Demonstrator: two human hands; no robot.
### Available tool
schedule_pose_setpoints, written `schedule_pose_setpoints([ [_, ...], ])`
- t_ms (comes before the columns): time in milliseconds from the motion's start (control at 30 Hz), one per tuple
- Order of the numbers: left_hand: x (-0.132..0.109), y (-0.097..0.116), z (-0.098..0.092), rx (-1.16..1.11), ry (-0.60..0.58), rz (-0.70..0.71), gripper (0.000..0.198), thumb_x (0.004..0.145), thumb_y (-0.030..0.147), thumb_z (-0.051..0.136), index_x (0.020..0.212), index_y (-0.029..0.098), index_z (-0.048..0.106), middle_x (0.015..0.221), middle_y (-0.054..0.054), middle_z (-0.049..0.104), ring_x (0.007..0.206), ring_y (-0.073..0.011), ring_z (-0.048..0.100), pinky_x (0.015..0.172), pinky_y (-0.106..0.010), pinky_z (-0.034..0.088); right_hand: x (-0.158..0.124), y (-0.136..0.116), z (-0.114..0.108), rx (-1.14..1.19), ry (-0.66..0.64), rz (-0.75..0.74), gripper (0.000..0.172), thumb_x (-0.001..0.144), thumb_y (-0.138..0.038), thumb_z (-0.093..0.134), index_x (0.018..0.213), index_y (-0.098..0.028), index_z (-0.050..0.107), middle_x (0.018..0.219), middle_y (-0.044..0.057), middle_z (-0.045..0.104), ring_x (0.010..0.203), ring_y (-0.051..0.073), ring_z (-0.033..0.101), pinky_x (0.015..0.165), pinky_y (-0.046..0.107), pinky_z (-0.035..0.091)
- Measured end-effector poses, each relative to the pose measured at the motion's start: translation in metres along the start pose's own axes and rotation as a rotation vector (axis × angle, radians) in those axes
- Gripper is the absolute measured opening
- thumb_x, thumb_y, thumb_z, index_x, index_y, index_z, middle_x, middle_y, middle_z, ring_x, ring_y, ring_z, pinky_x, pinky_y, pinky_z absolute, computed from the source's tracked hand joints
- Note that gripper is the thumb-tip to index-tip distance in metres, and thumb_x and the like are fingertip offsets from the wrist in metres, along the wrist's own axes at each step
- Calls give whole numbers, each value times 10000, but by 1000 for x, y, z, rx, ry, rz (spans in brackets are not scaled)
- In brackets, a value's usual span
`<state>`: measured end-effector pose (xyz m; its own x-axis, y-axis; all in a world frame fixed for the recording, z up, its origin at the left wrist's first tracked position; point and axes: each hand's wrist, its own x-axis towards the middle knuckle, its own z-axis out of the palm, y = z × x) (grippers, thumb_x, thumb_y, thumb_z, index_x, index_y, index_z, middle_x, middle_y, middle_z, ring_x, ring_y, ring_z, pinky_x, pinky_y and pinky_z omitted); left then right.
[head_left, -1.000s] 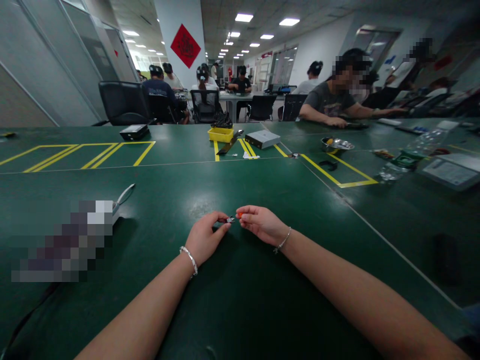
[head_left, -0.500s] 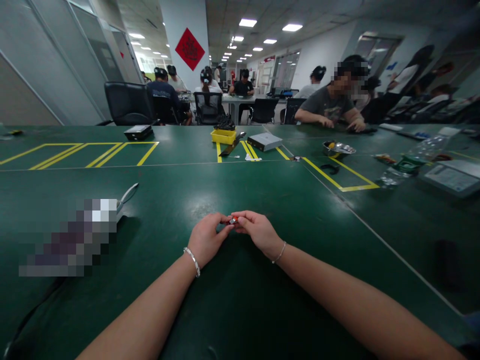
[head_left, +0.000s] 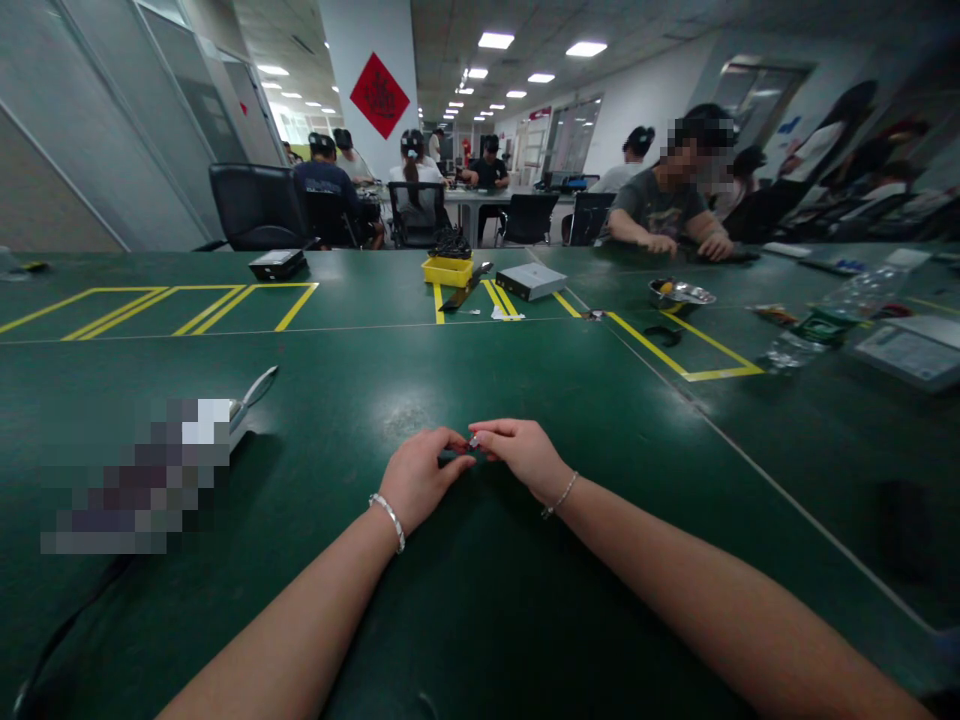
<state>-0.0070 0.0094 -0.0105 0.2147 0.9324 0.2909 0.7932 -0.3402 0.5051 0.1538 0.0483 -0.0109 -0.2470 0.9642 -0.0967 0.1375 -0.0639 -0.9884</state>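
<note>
Both my hands meet at the middle of the green table [head_left: 480, 620], fingertips together. My left hand [head_left: 420, 478] pinches a small dark part with a metal end [head_left: 471, 442]. My right hand [head_left: 525, 452] pinches the same small part from the other side. An orange bit seen earlier is now hidden under the fingers. Both wrists wear thin bracelets and rest low over the tabletop.
A blurred object with a white cable [head_left: 251, 388] lies at the left. Farther back stand a yellow bin [head_left: 447, 270], a grey box [head_left: 530, 281], a black device [head_left: 277, 264] and a metal bowl [head_left: 679, 294]. A person [head_left: 664, 215] sits at the far right; others sit behind.
My two hands have closed together, bringing the dark piece and the orange piece into contact; the orange bit no longer shows.
</note>
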Motion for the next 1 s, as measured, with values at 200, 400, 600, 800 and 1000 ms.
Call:
schedule_pose_setpoints([
  [200, -1, -4, 1, 169, -51, 5, 279, 782, 369, 484, 991, 191, 528, 1017, -65, 582, 980, -231, 496, 849, -383, 374, 35, 1, -98, -566, 499, -73, 202, 709, -257, 499, 838, -162, 622, 791, 49, 643, 702, 140, 564, 649, 264, 409],
  [400, -3, -5, 1, 205, -69, 31, 271, 791, 341, 468, 1019, 202, 519, 1102, -63, 535, 1050, -229, 451, 899, -396, 336, 21, 11, -221, -984, 734, 241, 224, 712, -265, 490, 849, -185, 649, 871, 74, 634, 738, 180, 551, 611, 273, 365],
  [600, -2, -5, 1, 175, -69, 16, 263, 782, 338, 479, 1002, 204, 533, 1083, -67, 541, 1034, -227, 461, 894, -396, 340, 1, 21, -257, -941, 829, 371, 297, 729, -305, 481, 917, -164, 662, 913, 129, 619, 740, 196, 551, 561, 281, 351],
  [800, -2, -6, 0, 177, -62, 16, 258, 781, 328, 480, 1001, 204, 533, 1080, -60, 546, 1024, -225, 466, 891, -395, 345, 6, 31, -264, -967, 920, 402, 290, 707, -314, 473, 889, -203, 670, 903, 124, 628, 748, 245, 563, 576, 325, 392],
  [1000, -2, -7, 1, 180, -63, 16, 252, 780, 320, 482, 1001, 210, 533, 1070, -53, 549, 1020, -219, 470, 889, -389, 349, 5, 37, -269, -975, 880, 442, 320, 706, -335, 454, 893, -198, 675, 992, 166, 597, 866, 309, 541, 652, 391, 404],
])
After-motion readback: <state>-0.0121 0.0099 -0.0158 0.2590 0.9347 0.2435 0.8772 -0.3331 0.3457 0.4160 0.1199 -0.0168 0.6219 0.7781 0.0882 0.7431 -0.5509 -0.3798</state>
